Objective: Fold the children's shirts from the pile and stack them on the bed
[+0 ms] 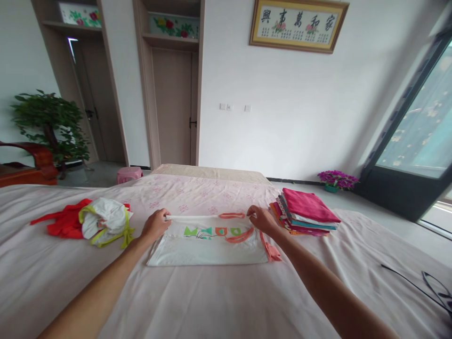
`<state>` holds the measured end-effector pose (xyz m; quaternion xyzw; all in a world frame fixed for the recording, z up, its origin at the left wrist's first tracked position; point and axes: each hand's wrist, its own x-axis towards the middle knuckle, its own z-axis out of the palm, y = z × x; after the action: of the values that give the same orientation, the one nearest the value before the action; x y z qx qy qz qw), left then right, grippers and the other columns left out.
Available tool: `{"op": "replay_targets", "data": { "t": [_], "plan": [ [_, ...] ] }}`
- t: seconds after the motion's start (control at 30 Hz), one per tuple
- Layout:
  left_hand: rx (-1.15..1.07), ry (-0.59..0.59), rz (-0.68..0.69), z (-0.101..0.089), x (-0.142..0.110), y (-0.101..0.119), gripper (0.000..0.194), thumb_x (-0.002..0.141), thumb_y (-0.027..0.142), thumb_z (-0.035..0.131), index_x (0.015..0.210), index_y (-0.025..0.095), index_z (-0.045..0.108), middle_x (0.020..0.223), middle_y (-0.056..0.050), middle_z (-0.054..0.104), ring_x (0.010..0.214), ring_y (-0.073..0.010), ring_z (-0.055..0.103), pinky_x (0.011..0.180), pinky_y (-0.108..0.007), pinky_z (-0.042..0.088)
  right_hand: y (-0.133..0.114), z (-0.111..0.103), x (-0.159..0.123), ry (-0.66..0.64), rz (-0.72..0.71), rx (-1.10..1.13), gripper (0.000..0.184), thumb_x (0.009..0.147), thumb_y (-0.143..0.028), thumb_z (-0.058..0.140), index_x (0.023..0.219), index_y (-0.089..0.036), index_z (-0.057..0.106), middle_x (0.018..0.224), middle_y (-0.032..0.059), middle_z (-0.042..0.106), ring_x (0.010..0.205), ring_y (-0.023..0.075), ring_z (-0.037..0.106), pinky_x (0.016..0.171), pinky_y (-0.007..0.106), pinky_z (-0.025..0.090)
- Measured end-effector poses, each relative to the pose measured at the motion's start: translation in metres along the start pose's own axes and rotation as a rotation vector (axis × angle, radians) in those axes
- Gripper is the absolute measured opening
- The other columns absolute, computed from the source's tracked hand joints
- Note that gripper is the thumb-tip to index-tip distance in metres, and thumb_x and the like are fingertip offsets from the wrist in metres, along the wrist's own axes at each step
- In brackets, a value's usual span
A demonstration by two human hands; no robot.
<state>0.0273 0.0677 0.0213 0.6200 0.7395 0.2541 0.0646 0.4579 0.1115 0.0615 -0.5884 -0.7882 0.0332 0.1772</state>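
Note:
A white shirt with coral trim and green, teal and orange printing lies partly folded in front of me. My left hand pinches the far left corner of its folded edge. Over at the far right corner, my right hand grips the same edge between thumb and fingers. The edge is drawn straight between both hands, slightly raised. Just beyond my right hand stands a stack of folded clothes, a pink one on top. Left of my left hand lie a crumpled white garment with lime trim and a red garment.
Everything rests on a pale pink sheet. Black-framed glasses lie at the right edge. Beyond the sheet are a pink stool, purple flowers in a pot, a leafy plant and a wooden chair.

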Motion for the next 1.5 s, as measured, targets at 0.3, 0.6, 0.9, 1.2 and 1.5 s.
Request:
{"op": "replay_targets", "data": {
  "t": [0.3, 0.6, 0.9, 1.2, 1.5],
  "plan": [
    [-0.132, -0.042, 0.034, -0.002, -0.021, -0.014, 0.015, 0.074, 0.022, 0.051, 0.086, 0.022, 0.061, 0.084, 0.002, 0.069, 0.083, -0.0147, 0.064, 0.071, -0.02, 0.042, 0.008, 0.002, -0.035, 0.007, -0.186, 0.252, 0.027, 0.077, -0.018, 0.052, 0.093, -0.019, 0.073, 0.094, 0.0046, 0.07, 0.089, 0.0184, 0.063, 0.083, 0.026, 0.045],
    [-0.147, -0.044, 0.011, -0.014, -0.029, -0.012, 0.02, 0.075, 0.027, 0.05, 0.087, 0.021, 0.064, 0.081, 0.0, 0.07, 0.08, -0.0165, 0.064, 0.068, -0.021, 0.042, 0.019, -0.001, -0.054, 0.011, -0.085, 0.452, 0.029, 0.082, -0.032, 0.052, 0.095, -0.018, 0.073, 0.091, 0.0044, 0.073, 0.087, 0.0212, 0.065, 0.082, 0.029, 0.049],
    [0.022, -0.097, 0.007, -0.019, -0.041, -0.01, 0.022, 0.08, 0.025, 0.046, 0.086, 0.023, 0.067, 0.086, 0.0, 0.072, 0.082, -0.0159, 0.065, 0.066, -0.02, 0.039, 0.016, 0.003, -0.074, -0.032, -0.122, 0.453, 0.027, 0.079, -0.028, 0.051, 0.089, -0.018, 0.074, 0.091, 0.0037, 0.072, 0.088, 0.0212, 0.065, 0.084, 0.03, 0.048],
    [0.116, 0.023, 0.149, -0.029, -0.051, 0.011, 0.033, 0.073, 0.006, 0.04, 0.077, 0.023, 0.068, 0.1, -0.002, 0.072, 0.092, -0.0172, 0.064, 0.08, -0.025, 0.042, 0.008, -0.013, -0.083, -0.025, -0.292, 0.24, 0.03, 0.07, -0.011, 0.049, 0.084, -0.022, 0.072, 0.093, 0.0022, 0.073, 0.094, 0.0211, 0.064, 0.102, 0.039, 0.038],
    [0.026, -0.234, 0.343, 0.026, -0.056, 0.049, 0.053, 0.095, 0.045, 0.03, 0.14, 0.024, 0.048, 0.147, -0.007, 0.049, 0.138, -0.0226, 0.039, 0.114, -0.039, 0.027, -0.055, 0.0, -0.105, -0.273, -0.486, 0.07, 0.055, 0.097, -0.044, 0.038, 0.148, -0.023, 0.038, 0.152, 0.0089, 0.038, 0.141, 0.0253, 0.031, 0.115, 0.047, 0.023]
  ]
}}
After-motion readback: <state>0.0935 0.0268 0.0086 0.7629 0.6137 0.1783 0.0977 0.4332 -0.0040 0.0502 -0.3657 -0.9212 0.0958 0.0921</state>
